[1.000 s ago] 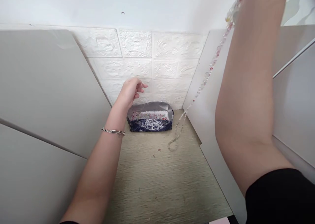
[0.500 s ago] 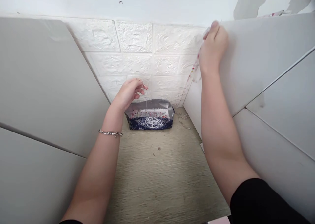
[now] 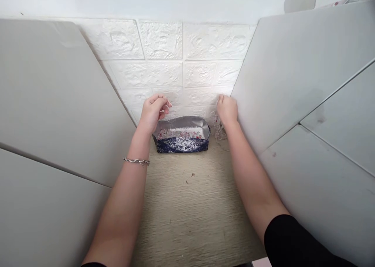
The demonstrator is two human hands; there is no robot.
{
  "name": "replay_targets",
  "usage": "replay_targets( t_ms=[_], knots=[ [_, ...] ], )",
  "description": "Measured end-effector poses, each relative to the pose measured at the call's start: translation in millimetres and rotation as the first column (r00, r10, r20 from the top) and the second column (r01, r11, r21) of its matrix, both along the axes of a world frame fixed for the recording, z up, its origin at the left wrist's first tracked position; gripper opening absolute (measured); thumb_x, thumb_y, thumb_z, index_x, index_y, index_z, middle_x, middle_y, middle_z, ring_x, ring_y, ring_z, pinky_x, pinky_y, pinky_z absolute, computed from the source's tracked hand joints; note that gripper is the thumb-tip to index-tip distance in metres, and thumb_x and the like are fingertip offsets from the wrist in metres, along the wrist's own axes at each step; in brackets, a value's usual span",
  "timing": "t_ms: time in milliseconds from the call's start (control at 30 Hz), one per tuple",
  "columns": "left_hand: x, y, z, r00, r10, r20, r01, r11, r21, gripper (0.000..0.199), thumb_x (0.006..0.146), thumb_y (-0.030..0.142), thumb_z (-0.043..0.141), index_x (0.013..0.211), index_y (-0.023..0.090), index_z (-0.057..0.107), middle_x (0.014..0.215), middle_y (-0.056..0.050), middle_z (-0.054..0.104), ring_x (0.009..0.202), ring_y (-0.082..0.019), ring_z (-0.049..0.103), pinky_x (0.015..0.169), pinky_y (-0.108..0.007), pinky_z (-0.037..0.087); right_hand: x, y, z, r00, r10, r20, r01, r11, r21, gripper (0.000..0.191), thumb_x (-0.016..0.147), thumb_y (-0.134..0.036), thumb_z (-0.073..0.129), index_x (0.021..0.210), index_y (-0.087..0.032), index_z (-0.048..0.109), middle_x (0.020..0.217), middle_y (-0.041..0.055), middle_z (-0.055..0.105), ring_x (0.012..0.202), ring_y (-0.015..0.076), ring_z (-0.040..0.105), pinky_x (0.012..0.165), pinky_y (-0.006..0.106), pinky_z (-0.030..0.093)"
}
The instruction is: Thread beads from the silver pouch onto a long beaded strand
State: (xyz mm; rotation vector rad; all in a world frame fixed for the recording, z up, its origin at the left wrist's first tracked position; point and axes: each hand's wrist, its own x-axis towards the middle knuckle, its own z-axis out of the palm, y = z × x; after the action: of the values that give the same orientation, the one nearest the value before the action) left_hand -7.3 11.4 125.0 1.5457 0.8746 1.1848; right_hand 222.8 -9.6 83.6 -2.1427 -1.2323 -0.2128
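A dark blue pouch (image 3: 183, 146) with a white pattern and silver lining stands against the back wall, with small pink, red and clear beads (image 3: 180, 133) inside. Above its left end, my left hand (image 3: 154, 110) pinches a thin, almost invisible thread that hangs toward the beads. My right hand (image 3: 227, 110) is closed on a strand of beads (image 3: 217, 127), to the right of the pouch. The lower part of the strand lies bunched on the wooden surface; the fingertips of my right hand are partly hidden.
Grey panels rise at the left (image 3: 55, 103) and right (image 3: 295, 67). White brick-patterned wall (image 3: 162, 73) stands behind the pouch. Small dark specks lie on the wooden surface (image 3: 187, 204). A pinkish object (image 3: 261, 262) shows at the bottom edge.
My right hand has come down and left from the top of the right panel, lowering the bead strand beside the pouch. My left hand has barely moved.
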Motion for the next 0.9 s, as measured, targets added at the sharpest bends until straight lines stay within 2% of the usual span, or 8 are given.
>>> replay_targets(
  t_ms=[167, 333, 467, 600, 700, 800, 900],
  knots=[
    [4, -1, -8.4, 0.997, -0.026, -0.067, 0.029, 0.998, 0.053, 0.014, 0.065, 0.029, 0.047, 0.059, 0.017, 0.047, 0.055, 0.001, 0.050, 0.043, -0.004, 0.038, 0.036, -0.018, 0.023, 4, 9, -16.4, 0.999, 0.036, -0.009, -0.037, 0.989, -0.145, 0.051, 0.086, -0.036, 0.013, 0.097, -0.012, 0.057, 0.094, 0.0166, 0.059, 0.088, 0.0231, 0.053, 0.075, 0.033, 0.037],
    [7, -1, -18.3, 0.983, -0.045, -0.177, 0.053, 0.998, 0.040, 0.017, 0.067, 0.032, 0.046, 0.061, 0.016, 0.049, 0.053, 0.000, 0.050, 0.042, -0.005, 0.037, 0.036, -0.017, 0.023, 4, 4, -34.8, 0.995, 0.083, -0.053, -0.092, 0.974, -0.205, 0.047, 0.084, -0.036, 0.018, 0.096, -0.014, 0.057, 0.096, 0.0166, 0.059, 0.090, 0.0256, 0.053, 0.076, 0.035, 0.036],
    [7, -1, -29.2, 0.969, -0.123, -0.214, 0.129, 0.992, 0.016, 0.019, 0.069, 0.033, 0.046, 0.063, 0.016, 0.050, 0.050, 0.001, 0.046, 0.041, -0.004, 0.035, 0.036, -0.017, 0.024, 3, -6, -40.7, 0.979, 0.099, -0.179, -0.127, 0.981, -0.150, 0.043, 0.082, -0.038, 0.022, 0.097, -0.014, 0.055, 0.100, 0.0159, 0.058, 0.092, 0.0247, 0.051, 0.078, 0.034, 0.036],
    [8, -1, -36.7, 0.961, -0.169, -0.219, 0.173, 0.985, 0.000, 0.018, 0.069, 0.032, 0.046, 0.063, 0.015, 0.050, 0.055, 0.001, 0.049, 0.044, -0.004, 0.038, 0.037, -0.016, 0.026, 3, -19, -37.8, 0.901, 0.196, -0.387, -0.222, 0.975, -0.024, 0.032, 0.075, -0.025, 0.029, 0.097, -0.016, 0.051, 0.099, 0.0106, 0.057, 0.089, 0.0200, 0.051, 0.075, 0.029, 0.038],
    [9, -3, -38.7, 0.950, -0.186, -0.252, 0.189, 0.982, -0.013, 0.018, 0.069, 0.031, 0.045, 0.064, 0.015, 0.050, 0.053, 0.002, 0.047, 0.042, -0.003, 0.036, 0.038, -0.016, 0.026, 3, -29, -34.9, 0.830, 0.262, -0.492, -0.317, 0.948, -0.030, 0.033, 0.067, -0.015, 0.034, 0.094, -0.016, 0.052, 0.097, 0.0072, 0.057, 0.085, 0.0175, 0.051, 0.071, 0.027, 0.039],
    [11, -5, -40.0, 0.947, -0.192, -0.259, 0.197, 0.980, -0.005, 0.017, 0.069, 0.030, 0.045, 0.064, 0.015, 0.051, 0.051, 0.003, 0.045, 0.041, -0.003, 0.035, 0.038, -0.016, 0.026, 2, -37, -34.7, 0.789, 0.238, -0.567, -0.381, 0.913, -0.146, 0.035, 0.062, -0.011, 0.038, 0.092, -0.014, 0.055, 0.085, 0.0066, 0.059, 0.070, 0.0143, 0.051, 0.062, 0.023, 0.040],
    [12, -6, -42.4, 0.944, -0.204, -0.261, 0.212, 0.977, 0.000, 0.018, 0.070, 0.031, 0.044, 0.064, 0.015, 0.051, 0.051, 0.003, 0.045, 0.041, -0.003, 0.035, 0.039, -0.017, 0.026, 4, -40, -37.4, 0.739, 0.215, -0.639, -0.491, 0.821, -0.292, 0.035, 0.058, -0.005, 0.040, 0.087, -0.013, 0.059, 0.069, 0.0047, 0.059, 0.052, 0.0100, 0.046, 0.049, 0.020, 0.037]
  ],
)
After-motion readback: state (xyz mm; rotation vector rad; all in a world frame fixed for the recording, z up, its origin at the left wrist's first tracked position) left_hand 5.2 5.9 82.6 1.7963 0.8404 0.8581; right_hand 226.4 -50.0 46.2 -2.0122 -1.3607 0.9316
